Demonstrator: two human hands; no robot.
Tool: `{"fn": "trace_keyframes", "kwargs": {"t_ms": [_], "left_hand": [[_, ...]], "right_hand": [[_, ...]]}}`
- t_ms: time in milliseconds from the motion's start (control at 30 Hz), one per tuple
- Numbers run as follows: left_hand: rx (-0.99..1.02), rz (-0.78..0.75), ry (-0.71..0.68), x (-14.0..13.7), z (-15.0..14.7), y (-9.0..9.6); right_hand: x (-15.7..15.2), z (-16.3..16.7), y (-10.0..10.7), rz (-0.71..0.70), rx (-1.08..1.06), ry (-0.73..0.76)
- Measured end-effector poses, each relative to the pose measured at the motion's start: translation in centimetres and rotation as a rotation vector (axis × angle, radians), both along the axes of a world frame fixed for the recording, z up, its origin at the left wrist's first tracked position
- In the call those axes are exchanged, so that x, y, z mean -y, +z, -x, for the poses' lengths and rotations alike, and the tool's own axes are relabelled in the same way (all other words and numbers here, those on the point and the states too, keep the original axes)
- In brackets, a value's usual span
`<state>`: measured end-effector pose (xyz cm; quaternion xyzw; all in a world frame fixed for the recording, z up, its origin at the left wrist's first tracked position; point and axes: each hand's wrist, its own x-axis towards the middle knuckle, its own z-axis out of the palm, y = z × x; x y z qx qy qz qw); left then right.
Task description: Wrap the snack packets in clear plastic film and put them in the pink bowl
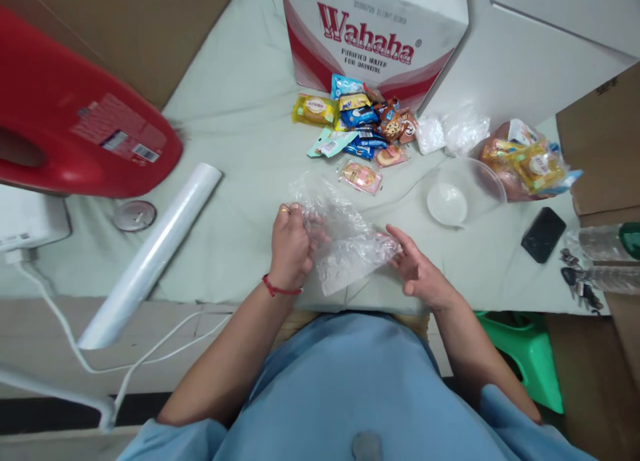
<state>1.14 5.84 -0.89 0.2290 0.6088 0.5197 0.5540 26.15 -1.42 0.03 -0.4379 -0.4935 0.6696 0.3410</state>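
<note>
A clear plastic bag (345,247) hangs crumpled between my hands, above the front edge of the table. My left hand (293,246), with a red cord at the wrist, is closed on the bag's left side. At the bag's right end is my right hand (419,271), its fingers spread and the fingertips beside the plastic. Just beyond the bag lies a pink wrapped biscuit (361,176). Behind it is a pile of small wrapped snacks (357,117) in blue, yellow, brown and green.
A Wahaha carton (375,41) stands behind the snacks. To the right are a clear plastic bowl (465,194), a bag of snacks (533,161), a black box (543,235), keys (580,284) and bottles (603,242). On the left lie a plastic roll (150,257) and a red jug (90,107).
</note>
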Motion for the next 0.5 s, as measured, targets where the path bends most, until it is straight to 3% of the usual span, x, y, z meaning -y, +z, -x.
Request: {"fn": "trace_keyframes", "kwargs": {"t_ms": [200,367,500], "left_hand": [[-0.05,-0.01,0.005,0.8,-0.8,-0.5],[-0.127,-0.094,0.111,0.1,0.0,-0.8],[-0.184,-0.163,0.084,-0.9,0.8,-1.5]], "right_hand": [[-0.9,4.0,-0.3,0.035,0.028,0.107],[-0.2,3.6,0.4,0.013,0.175,0.128],[1.7,2.3,0.7,0.229,0.15,0.214]]}}
